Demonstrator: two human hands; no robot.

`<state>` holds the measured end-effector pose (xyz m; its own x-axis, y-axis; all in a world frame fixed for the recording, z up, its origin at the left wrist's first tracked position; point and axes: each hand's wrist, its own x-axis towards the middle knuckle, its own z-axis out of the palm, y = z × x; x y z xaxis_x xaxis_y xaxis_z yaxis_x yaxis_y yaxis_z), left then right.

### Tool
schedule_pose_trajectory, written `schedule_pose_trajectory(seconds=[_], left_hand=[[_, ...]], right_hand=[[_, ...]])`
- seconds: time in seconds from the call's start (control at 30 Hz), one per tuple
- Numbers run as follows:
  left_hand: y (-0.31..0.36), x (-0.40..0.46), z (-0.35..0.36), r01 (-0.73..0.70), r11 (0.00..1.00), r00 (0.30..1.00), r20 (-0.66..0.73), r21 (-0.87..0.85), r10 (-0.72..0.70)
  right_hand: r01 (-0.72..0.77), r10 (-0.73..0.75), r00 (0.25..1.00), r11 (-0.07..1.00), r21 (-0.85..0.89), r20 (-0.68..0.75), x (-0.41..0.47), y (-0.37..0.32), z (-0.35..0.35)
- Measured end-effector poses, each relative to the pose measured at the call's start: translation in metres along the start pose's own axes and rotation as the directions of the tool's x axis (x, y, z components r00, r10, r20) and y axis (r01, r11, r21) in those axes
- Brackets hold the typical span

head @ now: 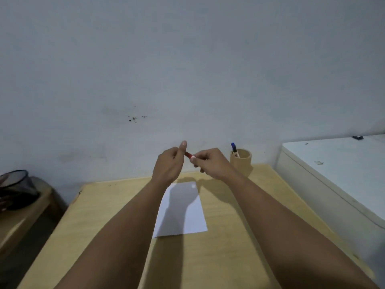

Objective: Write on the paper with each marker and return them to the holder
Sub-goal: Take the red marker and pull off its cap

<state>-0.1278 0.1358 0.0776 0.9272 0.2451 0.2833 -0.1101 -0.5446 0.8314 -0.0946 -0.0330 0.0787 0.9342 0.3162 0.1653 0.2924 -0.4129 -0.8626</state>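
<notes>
Both hands raised above the table (116, 215), meeting just in front of the wall. Left hand (168, 163) has its fingers curled around the red end of a red marker (188, 154), thumb sticking up. Right hand (208, 161) fingers pinch the other end of the same marker; only a short red stretch and a bit of white show between the two hands, the rest is hidden in the fists. Cannot tell if the cap is on or off. No brand or print readable on the marker, too small and blurred.

White paper (183, 211) lies flat on the table below the hands, long side running away from the camera, partly under the shadow of the arms. No writing visible on it.

Tan cylindrical holder (241, 160) stands upright at the far right part of the table, near the wall, just to the right of the right hand. A blue-capped marker (234, 149) stands in it, leaning left, cap up. No label readable on the holder.

White cabinet (333, 163) sits right of the table. Black mesh bin (16, 184) rests on a lower wooden surface at far left.
</notes>
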Motion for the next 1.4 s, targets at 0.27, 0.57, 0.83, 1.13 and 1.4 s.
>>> schedule_pose_trajectory(seconds=[0.27,0.57,0.83,1.13,1.4], left_hand=[[-0.030,-0.029,-0.111,0.037,0.997,0.991,0.133,-0.063,-0.028],[-0.025,-0.031,-0.152,0.115,0.993,0.947,0.298,0.035,-0.120],[-0.072,0.005,-0.225,0.147,0.911,0.983,0.048,0.385,-0.178],[-0.127,-0.029,-0.084,-0.060,0.617,0.953,0.229,0.785,-0.199],[-0.155,-0.037,-0.077,-0.065,0.663,0.969,0.205,0.745,-0.136]], right_hand=[[0.118,-0.121,0.978,0.993,0.028,0.168,-0.010,-0.068,0.080],[0.198,-0.184,0.966,0.978,-0.061,0.184,-0.018,-0.086,0.105],[-0.057,0.058,0.998,0.989,-0.135,0.007,-0.013,0.012,0.021],[-0.270,0.299,0.951,0.678,0.684,0.079,-0.010,-0.001,0.046],[-0.273,0.331,0.942,0.674,0.686,0.050,0.013,0.015,0.078]])
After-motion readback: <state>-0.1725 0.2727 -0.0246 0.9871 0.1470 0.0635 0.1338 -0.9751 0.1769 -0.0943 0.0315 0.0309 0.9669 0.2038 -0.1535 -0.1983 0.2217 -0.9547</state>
